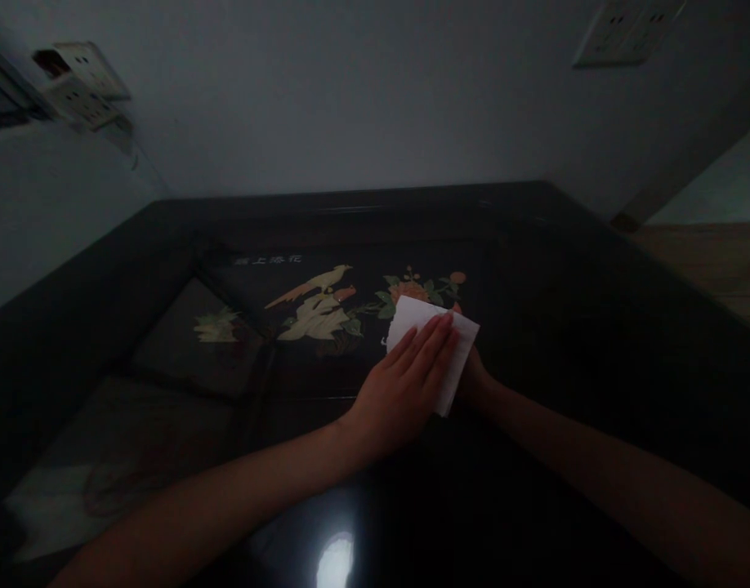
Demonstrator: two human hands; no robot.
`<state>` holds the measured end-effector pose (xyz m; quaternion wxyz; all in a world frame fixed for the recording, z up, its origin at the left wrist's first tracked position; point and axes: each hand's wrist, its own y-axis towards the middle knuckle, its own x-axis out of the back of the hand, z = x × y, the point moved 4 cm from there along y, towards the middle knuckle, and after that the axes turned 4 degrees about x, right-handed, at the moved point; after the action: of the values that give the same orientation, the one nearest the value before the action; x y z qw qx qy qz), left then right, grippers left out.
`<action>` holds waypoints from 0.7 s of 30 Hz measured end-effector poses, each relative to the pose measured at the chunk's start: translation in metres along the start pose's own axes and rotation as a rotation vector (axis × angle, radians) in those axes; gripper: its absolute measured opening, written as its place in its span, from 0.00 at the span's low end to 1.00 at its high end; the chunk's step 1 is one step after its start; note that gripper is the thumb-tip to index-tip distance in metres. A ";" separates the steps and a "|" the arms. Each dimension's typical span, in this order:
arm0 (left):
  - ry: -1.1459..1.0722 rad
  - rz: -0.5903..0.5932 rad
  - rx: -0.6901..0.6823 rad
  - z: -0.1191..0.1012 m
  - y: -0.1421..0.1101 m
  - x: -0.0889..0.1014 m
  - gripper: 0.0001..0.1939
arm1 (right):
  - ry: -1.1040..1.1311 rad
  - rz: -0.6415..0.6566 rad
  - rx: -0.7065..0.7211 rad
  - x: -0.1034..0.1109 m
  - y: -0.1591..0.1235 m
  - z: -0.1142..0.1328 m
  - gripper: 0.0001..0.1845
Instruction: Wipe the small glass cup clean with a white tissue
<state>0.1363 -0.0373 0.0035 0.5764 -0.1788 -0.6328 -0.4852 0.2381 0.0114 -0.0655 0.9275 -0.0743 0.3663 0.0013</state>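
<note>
A folded white tissue [457, 347] lies on a dark glossy tabletop [534, 327] painted with a bird and flowers [326, 306]. My left hand [405, 380] rests flat on top of the tissue, fingers stretched out and pressed on it. My right hand [473, 380] is under or behind the tissue's right edge; only a fingertip and the wrist show, so its fingers are mostly hidden.
The table stands in a corner against a pale wall. Wall sockets [84, 82] sit at upper left and another socket plate [626, 28] at upper right. A wooden floor [712, 261] shows to the right. A lamp glare [335, 559] reflects near the front edge.
</note>
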 end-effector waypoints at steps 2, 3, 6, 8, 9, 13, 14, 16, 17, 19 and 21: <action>0.023 0.024 0.009 -0.003 -0.001 0.005 0.27 | 0.022 0.032 -0.056 -0.005 -0.002 0.003 0.23; 0.035 0.043 0.016 -0.004 -0.002 0.007 0.27 | 0.035 0.052 -0.088 -0.008 -0.003 0.006 0.25; 0.055 0.108 0.047 -0.007 -0.005 0.015 0.27 | 0.065 0.081 -0.135 -0.018 -0.006 0.015 0.27; 0.056 0.136 0.057 -0.009 -0.007 0.019 0.28 | 0.060 0.072 -0.133 -0.021 -0.006 0.019 0.27; 0.054 0.143 0.058 -0.009 -0.007 0.020 0.28 | 0.054 0.065 -0.129 -0.022 -0.007 0.020 0.26; 0.046 0.125 0.060 -0.009 -0.005 0.021 0.27 | 0.045 0.075 -0.131 -0.019 -0.007 0.018 0.25; 0.046 0.116 0.059 -0.008 -0.004 0.020 0.27 | 0.047 0.084 -0.142 -0.017 -0.006 0.015 0.24; 0.046 0.096 0.056 -0.006 -0.002 0.021 0.27 | 0.049 0.086 -0.158 -0.012 -0.005 0.009 0.23; 0.046 0.089 0.055 -0.005 -0.001 0.021 0.27 | 0.052 0.066 -0.143 -0.008 -0.005 0.006 0.21; 0.044 0.080 0.054 -0.004 0.000 0.023 0.26 | 0.057 -0.008 -0.064 0.001 -0.003 0.002 0.16; 0.044 0.078 0.060 -0.002 0.001 0.026 0.26 | 0.050 -0.076 0.018 0.009 -0.003 -0.001 0.12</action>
<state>0.1315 -0.0469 0.0270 0.6139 -0.1753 -0.6266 -0.4470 0.2436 0.0076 -0.0720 0.9181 -0.0798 0.3863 -0.0389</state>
